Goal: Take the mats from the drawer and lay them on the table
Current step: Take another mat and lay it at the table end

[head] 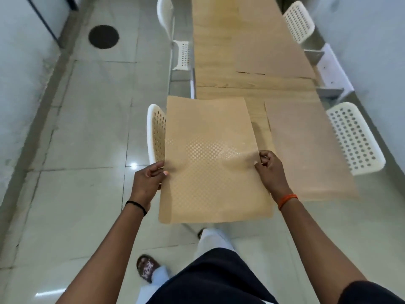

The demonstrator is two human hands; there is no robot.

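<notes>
I hold a tan mat [210,159] with a fine checkered pattern flat in the air in front of me, over the near left end of the long wooden table [228,82]. My left hand [149,178] pinches the mat's left edge. My right hand [270,170] pinches its right edge. Another tan mat [306,150] lies on the table's near right corner and overhangs the near edge. A third mat [269,53] lies farther along on the right side. The drawer is not in view.
White perforated chairs stand around the table: one [154,132] at the near left beside the held mat, one [355,139] at the near right, others [299,20] farther back. A grey tiled floor [87,128] with a dark round cover [103,36] lies left. My feet are below.
</notes>
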